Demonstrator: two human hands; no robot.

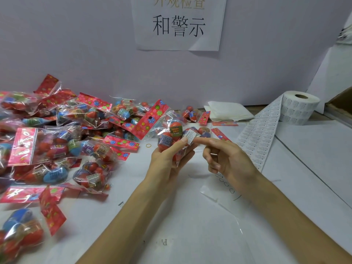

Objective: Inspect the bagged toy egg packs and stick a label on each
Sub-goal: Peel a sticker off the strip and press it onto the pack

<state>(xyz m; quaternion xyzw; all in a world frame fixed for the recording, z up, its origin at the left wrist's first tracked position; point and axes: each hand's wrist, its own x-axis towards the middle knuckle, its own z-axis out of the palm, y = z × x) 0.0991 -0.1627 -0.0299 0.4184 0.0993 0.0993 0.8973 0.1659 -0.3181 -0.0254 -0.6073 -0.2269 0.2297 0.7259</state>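
My left hand (167,159) grips a clear bag of red toy eggs (172,136) with a red flowered header, held up over the table's middle. A small white label (191,137) lies on the bag's front, and my left thumb presses its left edge. My right hand (226,157) is just right of the bag, its index fingertip touching the label's lower right edge while the other fingers curl loosely. A roll of white labels (299,107) stands at the right, its strip (257,138) trailing toward me.
A large heap of bagged egg packs (57,134) covers the left of the white table (190,225). Two more packs (194,115) lie behind my hands. Folded white cloths (228,111) sit by the back wall. A rubber band (148,145) lies near the heap.
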